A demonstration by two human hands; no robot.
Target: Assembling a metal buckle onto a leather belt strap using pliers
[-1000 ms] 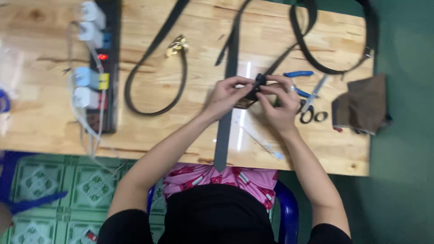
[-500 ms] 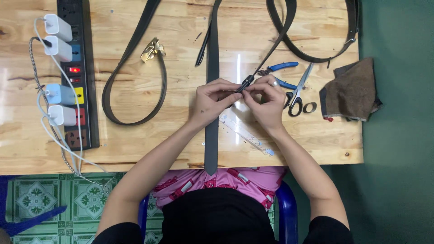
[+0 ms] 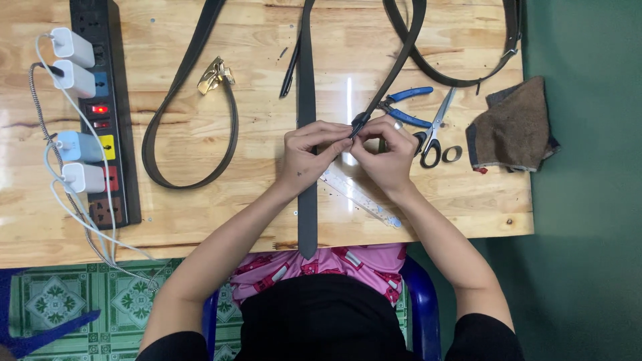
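Both hands meeting at the middle of the wooden surface (image 3: 200,220), fingertips pinched together on the end of a thin dark strap (image 3: 394,70). Left hand (image 3: 309,155) closed in a tight grip, thumb and forefinger clamped on the strap tip from its side; right hand (image 3: 388,155) likewise closed, fingers pressed on the same tip, so the two grips touching. Strap running from the pinch up and away toward the far edge. Beneath the left hand, a flat grey belt (image 3: 307,100) lying straight, its near end hanging over the edge. Clear ruler (image 3: 361,197) under the wrists. Just beside the right hand: blue-handled pliers (image 3: 404,107) and scissors (image 3: 435,134). Brown cloth (image 3: 511,127) farther right; looped belt with brass buckle (image 3: 215,73) and power strip (image 3: 110,113) well apart on the left.
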